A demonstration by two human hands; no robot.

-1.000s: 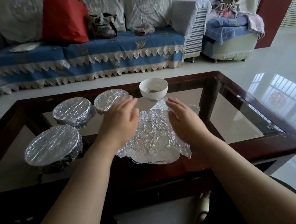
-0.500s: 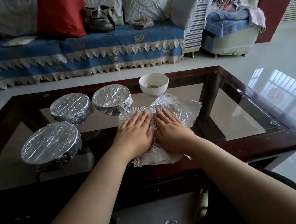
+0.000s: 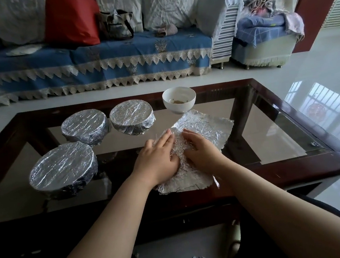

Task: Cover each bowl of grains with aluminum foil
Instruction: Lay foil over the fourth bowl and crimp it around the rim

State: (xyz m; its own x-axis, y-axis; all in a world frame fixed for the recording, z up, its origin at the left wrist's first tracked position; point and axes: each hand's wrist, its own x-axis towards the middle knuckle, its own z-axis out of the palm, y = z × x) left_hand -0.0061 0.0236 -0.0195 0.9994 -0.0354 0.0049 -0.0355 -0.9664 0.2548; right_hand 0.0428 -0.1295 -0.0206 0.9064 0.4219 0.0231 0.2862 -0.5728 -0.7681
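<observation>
Both my palms are down on the crinkled square sheet of aluminium foil (image 3: pixel 196 130) at the centre of the frame, flattening its creases against the dark wood-framed glass coffee table (image 3: pixel 290 138) so it will drape evenly later. My left hand (image 3: pixel 157 158) lies flat with fingers straight, pressing the sheet's left side; my right hand (image 3: pixel 201 151) presses just beside it, fingers mostly extended and slightly bent at the knuckles. Neither hand grasps anything.

The sheet sits near my edge of the table because I can lean weight on it there. Its far corner reaches up to the small white ceramic bowl (image 3: pixel 180 105) in the upper middle, the one bowl not yet covered, with a little brownish grain at the bottom. I judge it is kept close so the foil has only a short way to go.

Three foil-wrapped round bowls (image 3: pixel 63 170) stand grouped at the centre-left, finished and out of my working space.

I judge the task is nearly done, with one cover left.
</observation>
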